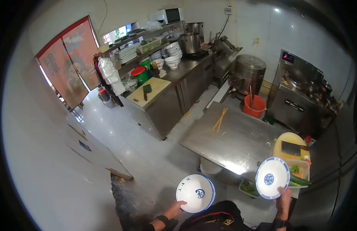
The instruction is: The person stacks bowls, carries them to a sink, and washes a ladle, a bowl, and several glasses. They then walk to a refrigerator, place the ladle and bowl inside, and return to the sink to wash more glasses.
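Note:
My left hand (173, 210) grips the rim of a white bowl (192, 188) with blue characters inside and a blue edge; a second rim may lie under it, but I cannot tell. In my right hand (284, 198) is another white bowl (267, 167), tilted, with a blue patterned rim and a round blue mark at its centre. Both thumbs press on the inner edges, and the other fingers are hidden behind. The right bowl is in front of the corner of a steel table (224, 142), near a basket of vegetables (299, 171).
On the table lie chopsticks (219, 120) and a round cutting board (288, 138) with a cleaver (290, 148). Beyond it stand a red bucket (255, 106) and a large steel pot (249, 71). A counter (167, 106) at the back carries stacked bowls (172, 59) and a cutting board (159, 84).

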`<action>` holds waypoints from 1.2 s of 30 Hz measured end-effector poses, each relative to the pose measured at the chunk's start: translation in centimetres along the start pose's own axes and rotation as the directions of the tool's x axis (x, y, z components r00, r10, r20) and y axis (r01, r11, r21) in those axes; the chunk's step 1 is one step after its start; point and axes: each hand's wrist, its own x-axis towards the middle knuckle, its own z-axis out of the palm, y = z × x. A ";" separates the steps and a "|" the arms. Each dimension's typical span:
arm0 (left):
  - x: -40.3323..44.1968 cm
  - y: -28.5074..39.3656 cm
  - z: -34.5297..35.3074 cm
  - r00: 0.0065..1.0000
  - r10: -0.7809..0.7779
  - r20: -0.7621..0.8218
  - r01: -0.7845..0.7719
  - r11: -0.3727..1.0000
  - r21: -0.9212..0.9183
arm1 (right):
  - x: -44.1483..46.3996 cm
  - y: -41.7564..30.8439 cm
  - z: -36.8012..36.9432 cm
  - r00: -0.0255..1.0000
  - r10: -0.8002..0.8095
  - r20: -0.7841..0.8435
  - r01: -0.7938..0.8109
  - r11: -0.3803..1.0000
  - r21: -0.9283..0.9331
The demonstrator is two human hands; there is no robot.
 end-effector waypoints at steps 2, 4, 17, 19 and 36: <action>-0.5 0.7 2.4 0.998 0.051 -0.021 -0.051 0.998 -0.036 | 2.0 -1.5 0.3 0.997 0.030 0.075 -0.025 0.998 -0.059; -0.1 11.8 -3.6 0.989 0.078 -0.127 -0.077 0.997 0.012 | 5.4 0.7 13.6 0.992 0.106 0.065 -0.106 0.994 -0.004; 0.2 36.6 -8.7 0.835 0.432 -0.342 -0.409 0.902 0.142 | 24.0 6.0 51.4 0.885 0.278 0.374 -0.282 0.958 -0.044; 0.8 40.2 -8.7 0.804 0.476 -0.357 -0.401 0.876 0.267 | 25.6 6.3 55.7 0.877 0.295 0.378 -0.282 0.955 -0.089; 18.5 78.8 -15.0 0.892 0.435 -0.123 -0.306 0.781 0.544 | 34.5 8.7 81.1 0.956 0.248 0.156 -0.207 0.949 -0.239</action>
